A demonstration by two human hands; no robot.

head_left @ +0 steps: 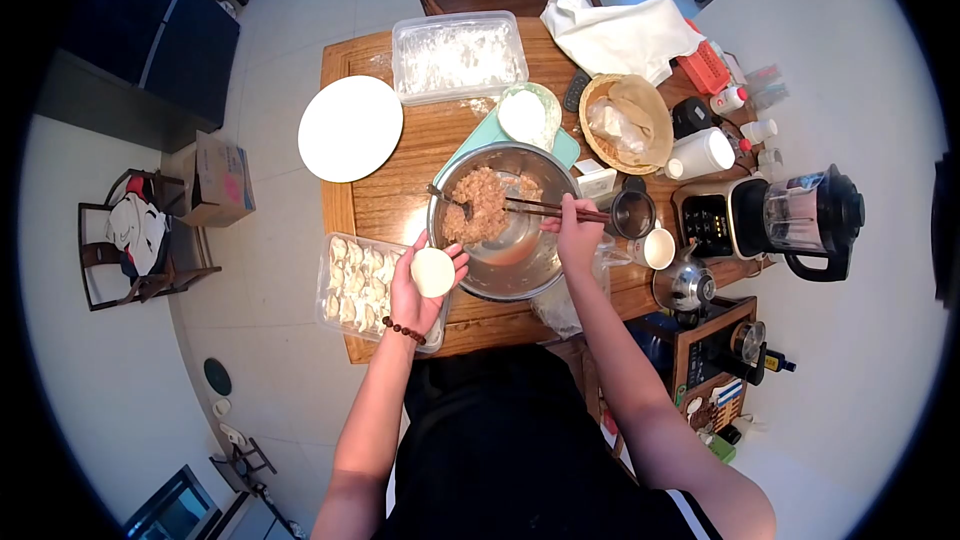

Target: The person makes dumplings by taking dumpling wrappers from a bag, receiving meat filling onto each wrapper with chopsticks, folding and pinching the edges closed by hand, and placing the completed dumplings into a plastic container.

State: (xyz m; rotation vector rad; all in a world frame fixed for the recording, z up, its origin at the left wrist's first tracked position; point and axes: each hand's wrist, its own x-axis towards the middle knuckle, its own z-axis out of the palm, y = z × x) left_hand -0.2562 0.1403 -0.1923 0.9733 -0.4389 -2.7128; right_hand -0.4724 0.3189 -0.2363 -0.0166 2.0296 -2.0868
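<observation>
Wrapper (pixel 434 273) lies flat on the upturned left hand (pixel 403 286), fingers loosely spread, at the bowl's (pixel 545 258) near-left rim. Above the bowl's right side, the right hand (pixel 577 231) grips chopsticks (pixel 540 207), tips at the filling (pixel 480 202) inside. Dumplings (pixel 352 282) sit in a tray (pixel 322 292) left of the bowl; a plate (pixel 351 128) lies beyond its far-left side.

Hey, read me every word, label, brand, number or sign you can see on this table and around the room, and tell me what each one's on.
No text can be read with certainty.
Cardboard box: pinkish print, too blurred to read.
Blender's control panel: small light marks, too small to read.
Dark bottle with a yellow label: lettering too small to read.
</observation>
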